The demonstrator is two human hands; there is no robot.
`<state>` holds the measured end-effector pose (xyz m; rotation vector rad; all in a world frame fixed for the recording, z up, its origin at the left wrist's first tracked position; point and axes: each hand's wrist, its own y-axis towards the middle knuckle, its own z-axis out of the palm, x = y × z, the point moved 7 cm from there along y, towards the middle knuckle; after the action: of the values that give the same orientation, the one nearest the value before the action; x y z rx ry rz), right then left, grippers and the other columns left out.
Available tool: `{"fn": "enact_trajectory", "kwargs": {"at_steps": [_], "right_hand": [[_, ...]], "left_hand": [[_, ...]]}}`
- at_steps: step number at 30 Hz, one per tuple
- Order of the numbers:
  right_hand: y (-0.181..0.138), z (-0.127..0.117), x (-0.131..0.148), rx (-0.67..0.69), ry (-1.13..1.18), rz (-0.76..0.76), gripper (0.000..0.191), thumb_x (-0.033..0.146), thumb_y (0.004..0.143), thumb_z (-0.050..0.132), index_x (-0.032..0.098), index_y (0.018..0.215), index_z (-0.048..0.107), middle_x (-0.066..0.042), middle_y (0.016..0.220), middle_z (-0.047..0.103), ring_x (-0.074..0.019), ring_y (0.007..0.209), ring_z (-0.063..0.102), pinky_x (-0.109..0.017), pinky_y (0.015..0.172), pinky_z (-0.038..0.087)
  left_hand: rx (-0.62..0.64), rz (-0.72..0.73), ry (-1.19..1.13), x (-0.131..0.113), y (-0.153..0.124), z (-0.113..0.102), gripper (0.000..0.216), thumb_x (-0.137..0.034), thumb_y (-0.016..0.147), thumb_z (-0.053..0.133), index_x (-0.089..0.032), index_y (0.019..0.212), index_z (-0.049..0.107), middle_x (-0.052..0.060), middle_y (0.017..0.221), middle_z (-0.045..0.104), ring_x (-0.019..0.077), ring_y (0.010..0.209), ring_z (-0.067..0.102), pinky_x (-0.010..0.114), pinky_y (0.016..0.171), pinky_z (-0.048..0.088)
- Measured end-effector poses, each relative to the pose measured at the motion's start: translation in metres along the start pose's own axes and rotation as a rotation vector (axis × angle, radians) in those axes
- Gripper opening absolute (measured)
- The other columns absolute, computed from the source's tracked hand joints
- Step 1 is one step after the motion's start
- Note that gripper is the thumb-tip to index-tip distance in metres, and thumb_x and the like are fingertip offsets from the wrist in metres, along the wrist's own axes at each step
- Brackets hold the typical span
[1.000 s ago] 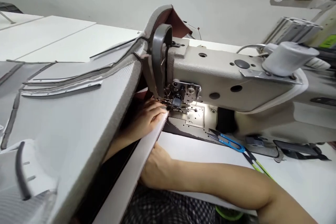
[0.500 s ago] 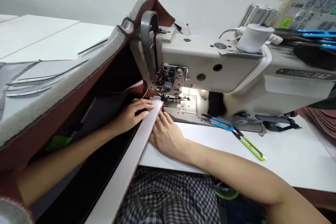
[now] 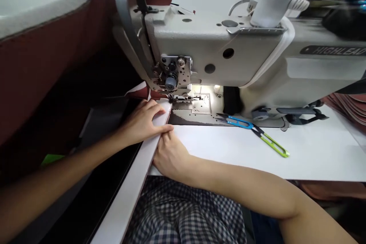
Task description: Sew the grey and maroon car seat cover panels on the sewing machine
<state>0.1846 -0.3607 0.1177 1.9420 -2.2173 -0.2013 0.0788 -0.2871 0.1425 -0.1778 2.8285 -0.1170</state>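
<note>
A beige industrial sewing machine (image 3: 217, 49) stands on the white table (image 3: 300, 152). A long pale strip of material (image 3: 134, 183) runs from my lap up to the presser foot (image 3: 178, 98). My left hand (image 3: 143, 120) lies on top of the strip just before the foot, fingers curled over its edge. My right hand (image 3: 168, 152) grips the strip's right edge from below, fingers tucked under it. A large maroon-backed, grey-topped panel (image 3: 42, 53) arches up on the left over my left arm.
Blue thread snips (image 3: 236, 121) and green thread snips (image 3: 271, 145) lie on the table right of the needle plate. A white thread cone (image 3: 271, 5) sits on the machine. Reddish pieces (image 3: 349, 105) are stacked at the far right.
My view has moved closer and lower. My right hand slid back along the strip and now pinches its edge; my left hand stays on top near the foot.
</note>
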Motion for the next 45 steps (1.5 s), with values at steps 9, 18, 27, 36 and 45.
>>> {"fn": "enact_trajectory", "kwargs": {"at_steps": [9,18,27,36,45], "right_hand": [[-0.010,-0.010,0.019,-0.144,-0.100,-0.002,0.044,0.011,0.094,0.039,-0.012,0.125,0.059,-0.039,0.126,0.057,-0.0431,0.114,0.064,-0.042,0.069,0.049],[-0.026,-0.023,0.040,-0.196,0.274,-0.277,0.023,0.010,0.093,0.048,0.009,0.091,0.072,-0.017,0.087,0.073,-0.0311,0.088,0.068,-0.036,0.059,0.046],[-0.021,-0.024,0.030,-0.124,0.317,-0.254,0.012,0.015,0.087,0.060,0.012,0.080,0.069,-0.013,0.075,0.066,-0.0284,0.071,0.062,-0.034,0.048,0.039],[-0.023,-0.013,0.001,-0.089,0.313,-0.238,0.014,0.014,0.090,0.055,0.013,0.085,0.067,-0.013,0.081,0.066,-0.0270,0.079,0.058,-0.035,0.057,0.044],[-0.021,-0.012,-0.018,-0.138,0.326,-0.207,0.013,0.016,0.090,0.058,0.011,0.089,0.070,-0.013,0.088,0.069,-0.0291,0.087,0.061,-0.041,0.075,0.051]], "left_hand": [[0.140,-0.179,-0.050,0.005,0.002,0.001,0.044,-0.031,0.069,0.058,-0.022,0.111,0.069,-0.004,0.076,0.068,0.0151,0.069,0.062,0.026,0.066,0.043],[0.177,0.006,0.077,-0.019,0.000,0.007,0.017,-0.029,0.075,0.055,-0.023,0.080,0.070,0.000,0.067,0.064,0.0169,0.065,0.058,0.028,0.061,0.034],[0.198,-0.040,0.054,-0.026,0.003,0.012,0.012,-0.018,0.078,0.053,-0.018,0.066,0.049,0.000,0.070,0.057,0.0144,0.064,0.051,0.027,0.061,0.030],[0.113,-0.082,0.082,-0.031,0.016,0.017,0.009,-0.012,0.078,0.050,-0.018,0.071,0.051,0.002,0.079,0.056,0.0134,0.063,0.046,0.029,0.060,0.029],[0.270,-0.187,-0.013,0.018,0.058,-0.042,0.029,-0.035,0.088,0.064,-0.008,0.096,0.069,0.000,0.083,0.067,0.0080,0.069,0.060,0.021,0.069,0.050]]}}
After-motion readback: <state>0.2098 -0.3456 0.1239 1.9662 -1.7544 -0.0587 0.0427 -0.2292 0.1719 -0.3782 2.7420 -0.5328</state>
